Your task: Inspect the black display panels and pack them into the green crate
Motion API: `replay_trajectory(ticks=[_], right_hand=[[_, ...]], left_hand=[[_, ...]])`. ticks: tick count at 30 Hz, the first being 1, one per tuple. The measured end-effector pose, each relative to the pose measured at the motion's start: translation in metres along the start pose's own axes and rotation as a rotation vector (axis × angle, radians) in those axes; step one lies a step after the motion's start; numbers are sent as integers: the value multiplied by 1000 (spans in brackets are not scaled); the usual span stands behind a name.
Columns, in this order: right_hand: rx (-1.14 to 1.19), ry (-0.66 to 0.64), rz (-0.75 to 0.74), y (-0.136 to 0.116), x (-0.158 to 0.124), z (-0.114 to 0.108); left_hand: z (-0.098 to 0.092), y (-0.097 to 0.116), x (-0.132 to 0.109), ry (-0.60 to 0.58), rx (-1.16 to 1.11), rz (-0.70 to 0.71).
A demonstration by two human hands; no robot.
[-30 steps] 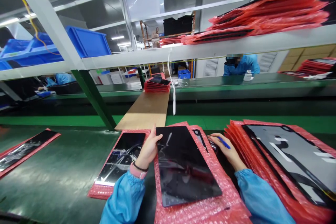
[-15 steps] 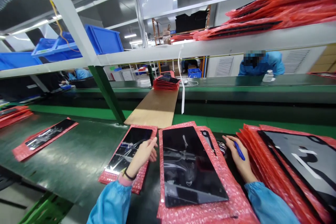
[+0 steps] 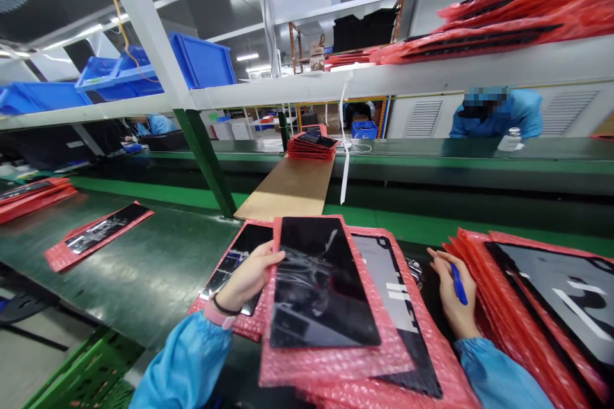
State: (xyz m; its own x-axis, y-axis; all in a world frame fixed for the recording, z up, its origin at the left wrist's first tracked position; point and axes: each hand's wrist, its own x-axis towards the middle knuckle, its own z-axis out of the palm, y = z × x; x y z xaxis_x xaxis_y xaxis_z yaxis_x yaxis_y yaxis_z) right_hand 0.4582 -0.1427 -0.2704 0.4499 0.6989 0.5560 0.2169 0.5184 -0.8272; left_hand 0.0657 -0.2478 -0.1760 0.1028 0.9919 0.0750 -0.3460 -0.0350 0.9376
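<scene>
My left hand (image 3: 250, 276) is closed on the left edge of a red bubble-wrap sheet that carries a glossy black glass panel (image 3: 319, 287). This sheet is raised and partly covers a grey-backed panel (image 3: 398, 294) on more bubble wrap. Under and left of my left hand lies another dark panel (image 3: 254, 236) on red wrap. My right hand (image 3: 455, 291) holds a blue pen (image 3: 458, 284), between the middle pile and a tall stack of wrapped panels (image 3: 547, 307). Small metal pieces (image 3: 414, 271) lie by its fingertips; their kind is unclear.
Another wrapped panel (image 3: 103, 230) lies farther left on the green bench (image 3: 163, 255). A wooden board (image 3: 288, 188) bridges to the far bench, where a red stack (image 3: 311, 146) sits. A white-and-green post (image 3: 204, 160) and an overhead shelf (image 3: 297, 91) stand ahead. A co-worker (image 3: 501, 112) sits opposite.
My left hand has taken hold of the bubble-wrap sheet with the black panel and shifted it left and up, uncovering the grey-backed panel. My right hand still holds the pen.
</scene>
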Motion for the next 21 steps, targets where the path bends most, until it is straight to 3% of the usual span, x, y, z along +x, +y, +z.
replay_trajectory(ticks=[7,10,14,21], right_hand=[[32,22,36,-10,-1,3],[52,38,47,-23,-3,5],[91,67,39,-46,-6,10],[180,12,13,-105,-22,5]], left_hand=[[-114,24,0,92,28,-53],[-150,24,1,122,76,-87],[-174,15,10,124,159,-141],[-187,4,34,170,405,-140]])
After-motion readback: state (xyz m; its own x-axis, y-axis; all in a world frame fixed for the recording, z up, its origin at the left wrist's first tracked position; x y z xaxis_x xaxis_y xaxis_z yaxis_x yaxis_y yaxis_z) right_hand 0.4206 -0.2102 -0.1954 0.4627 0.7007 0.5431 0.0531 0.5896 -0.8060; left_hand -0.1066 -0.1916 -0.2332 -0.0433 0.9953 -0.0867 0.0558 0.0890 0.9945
